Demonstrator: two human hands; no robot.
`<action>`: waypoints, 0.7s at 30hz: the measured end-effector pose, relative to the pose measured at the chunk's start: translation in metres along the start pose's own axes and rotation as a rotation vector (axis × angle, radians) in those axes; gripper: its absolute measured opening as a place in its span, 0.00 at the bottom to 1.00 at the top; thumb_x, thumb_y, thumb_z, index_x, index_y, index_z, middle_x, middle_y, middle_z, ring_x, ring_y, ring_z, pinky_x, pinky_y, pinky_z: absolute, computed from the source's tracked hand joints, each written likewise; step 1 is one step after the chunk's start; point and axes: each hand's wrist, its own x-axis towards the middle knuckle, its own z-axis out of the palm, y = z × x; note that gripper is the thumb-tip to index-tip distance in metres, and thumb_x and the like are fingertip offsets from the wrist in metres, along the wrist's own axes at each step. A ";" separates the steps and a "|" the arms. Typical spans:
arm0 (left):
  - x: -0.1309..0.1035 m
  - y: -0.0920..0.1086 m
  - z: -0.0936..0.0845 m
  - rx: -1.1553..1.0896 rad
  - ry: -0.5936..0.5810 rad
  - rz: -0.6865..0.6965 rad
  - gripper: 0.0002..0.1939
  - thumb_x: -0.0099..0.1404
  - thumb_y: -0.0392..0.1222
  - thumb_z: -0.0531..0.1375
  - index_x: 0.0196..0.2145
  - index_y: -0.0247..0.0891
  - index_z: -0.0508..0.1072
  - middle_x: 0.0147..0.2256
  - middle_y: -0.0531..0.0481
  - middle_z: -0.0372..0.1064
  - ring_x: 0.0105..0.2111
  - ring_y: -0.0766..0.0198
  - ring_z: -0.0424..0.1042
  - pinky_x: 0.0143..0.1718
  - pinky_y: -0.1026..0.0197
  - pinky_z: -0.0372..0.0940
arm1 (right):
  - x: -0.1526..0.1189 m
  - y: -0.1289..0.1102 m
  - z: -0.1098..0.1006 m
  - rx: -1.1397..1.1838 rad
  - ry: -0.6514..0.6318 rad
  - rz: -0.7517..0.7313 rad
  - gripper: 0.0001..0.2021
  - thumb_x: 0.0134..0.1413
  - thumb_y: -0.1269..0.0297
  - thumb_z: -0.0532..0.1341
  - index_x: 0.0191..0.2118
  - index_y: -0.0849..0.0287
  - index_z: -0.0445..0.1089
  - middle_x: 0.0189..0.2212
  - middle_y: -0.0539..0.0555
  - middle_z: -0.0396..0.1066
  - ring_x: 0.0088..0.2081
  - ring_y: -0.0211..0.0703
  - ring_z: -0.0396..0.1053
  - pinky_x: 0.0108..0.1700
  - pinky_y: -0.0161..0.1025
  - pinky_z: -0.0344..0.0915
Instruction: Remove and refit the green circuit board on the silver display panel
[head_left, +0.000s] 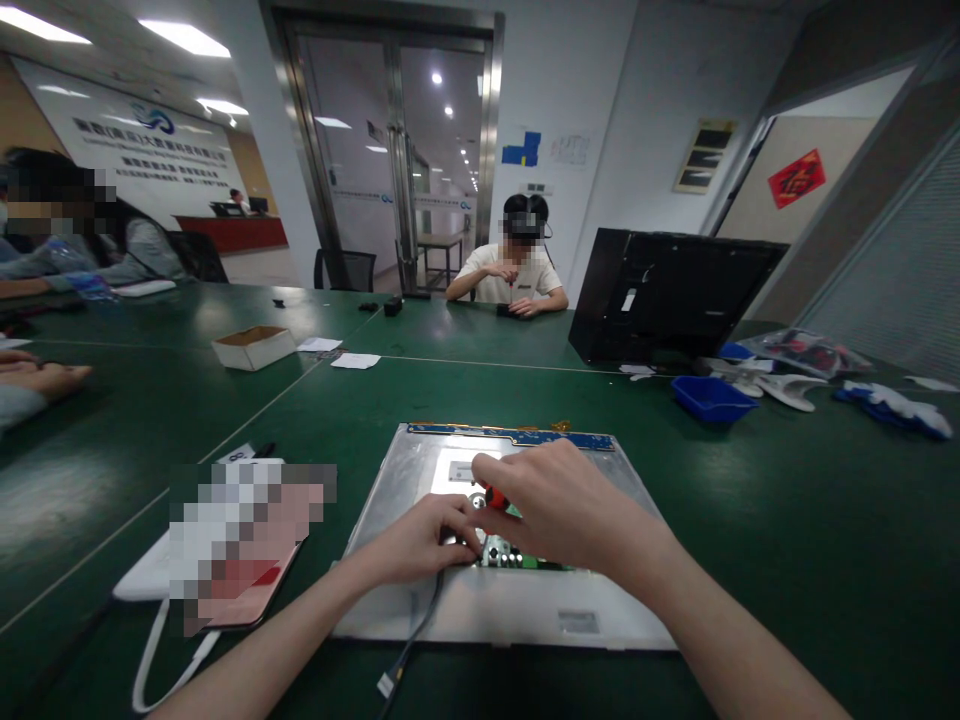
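A flat metal-backed display panel [510,608] lies before me on the green table, a green circuit board [525,560] at its middle and a blue board strip [517,436] along its far edge. My right hand [559,495] is closed round the red and black handle of a screwdriver [493,497], held above the board; its tip is hard to see. Beside it, my left hand [427,540] has its fingers pinched together low at the board's left part; what they hold is hidden. A dark cable [424,620] runs from under that hand to a white plug over the panel's near edge.
Left of the panel lie a phone [259,590] and a white item with a white cable. Beyond are an open box [255,348], papers, a black monitor [667,295], a blue tray [712,398] and gloves [892,405]. People sit across the table and at left.
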 end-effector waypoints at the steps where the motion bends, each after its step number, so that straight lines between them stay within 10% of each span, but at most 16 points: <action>1: 0.000 0.000 0.000 0.003 -0.001 0.000 0.07 0.56 0.30 0.64 0.32 0.38 0.78 0.36 0.52 0.70 0.37 0.62 0.69 0.39 0.63 0.62 | 0.000 0.000 0.001 -0.011 0.002 0.009 0.11 0.61 0.56 0.55 0.34 0.58 0.64 0.25 0.50 0.72 0.24 0.39 0.66 0.23 0.37 0.41; 21: 0.000 0.006 -0.001 -0.016 0.002 0.002 0.07 0.56 0.28 0.63 0.31 0.37 0.78 0.37 0.51 0.72 0.37 0.63 0.70 0.39 0.63 0.64 | 0.003 0.000 0.002 -0.024 -0.005 0.078 0.12 0.60 0.55 0.55 0.31 0.58 0.66 0.24 0.52 0.72 0.23 0.38 0.64 0.24 0.37 0.40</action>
